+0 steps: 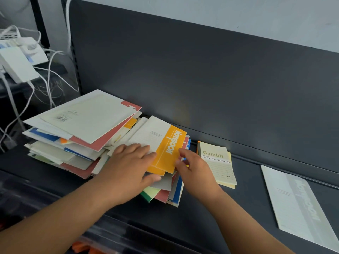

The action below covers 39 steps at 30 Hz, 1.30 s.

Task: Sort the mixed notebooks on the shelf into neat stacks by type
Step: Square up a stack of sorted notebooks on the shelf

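Under your hands runs a dark grey shelf point(247, 208) with a dark back panel point(201, 79) and pale wall above; white cables point(49, 74) hang well off past your left hand point(128, 162). That hand lies flat, fingers straight, on the orange notebook point(170, 149) topping the loose pile point(88, 121). Your right hand point(196, 169) pinches that notebook's right edge. Just right of it lies a Gambit pad point(218, 164), farther right a grey notebook point(297, 204)
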Tool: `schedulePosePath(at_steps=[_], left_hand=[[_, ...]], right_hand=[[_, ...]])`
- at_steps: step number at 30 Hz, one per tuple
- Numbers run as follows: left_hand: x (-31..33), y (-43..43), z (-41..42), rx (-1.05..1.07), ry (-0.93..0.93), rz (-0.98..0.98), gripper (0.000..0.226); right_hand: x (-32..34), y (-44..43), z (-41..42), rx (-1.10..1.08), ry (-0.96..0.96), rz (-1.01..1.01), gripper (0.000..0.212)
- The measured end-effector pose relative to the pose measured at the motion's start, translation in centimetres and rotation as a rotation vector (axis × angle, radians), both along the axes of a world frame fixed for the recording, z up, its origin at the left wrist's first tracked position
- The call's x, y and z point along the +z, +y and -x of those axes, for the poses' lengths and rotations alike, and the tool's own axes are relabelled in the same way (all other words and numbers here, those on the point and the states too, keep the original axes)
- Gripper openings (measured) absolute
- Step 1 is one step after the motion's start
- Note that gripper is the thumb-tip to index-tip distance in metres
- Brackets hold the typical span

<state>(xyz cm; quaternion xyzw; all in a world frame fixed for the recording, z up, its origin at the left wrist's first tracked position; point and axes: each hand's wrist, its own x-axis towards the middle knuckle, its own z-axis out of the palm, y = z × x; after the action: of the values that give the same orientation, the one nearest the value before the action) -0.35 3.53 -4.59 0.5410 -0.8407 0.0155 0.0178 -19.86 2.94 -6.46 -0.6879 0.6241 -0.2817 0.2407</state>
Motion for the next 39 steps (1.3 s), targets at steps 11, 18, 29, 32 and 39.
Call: schedulePosePath(at_steps=[11, 18, 29, 32, 39], left_hand=[[-0.9, 0.4, 2.6, -0.091, 0.104, 0.166, 0.058], [-1.4, 0.8, 4.2, -0.138, 0.085, 0.174, 0.059], [-1.7, 2.8, 18.4, -0.3, -0.01, 0.086, 0.084], [-1.4, 2.7, 18.2, -0.33, 0.025, 0.084, 0.088], [-1.3, 2.7, 21.3, -0.337, 0.033, 0.046, 0.088]], right_hand=[[1.0, -0.8, 0.3, -0.337, -0.867, -0.51, 0.024], [1.4, -0.1, 2.2, -0.361, -0.983, -0.46, 0.019], [2.7, 7.9, 20.6, -0.465, -0.843, -0.209, 0.026], [3.1, 8.3, 22.0, -0.471, -0.84, -0.183, 0.028], [2.4, 10.0, 26.9, -0.561, -0.854, -0.201, 0.027]])
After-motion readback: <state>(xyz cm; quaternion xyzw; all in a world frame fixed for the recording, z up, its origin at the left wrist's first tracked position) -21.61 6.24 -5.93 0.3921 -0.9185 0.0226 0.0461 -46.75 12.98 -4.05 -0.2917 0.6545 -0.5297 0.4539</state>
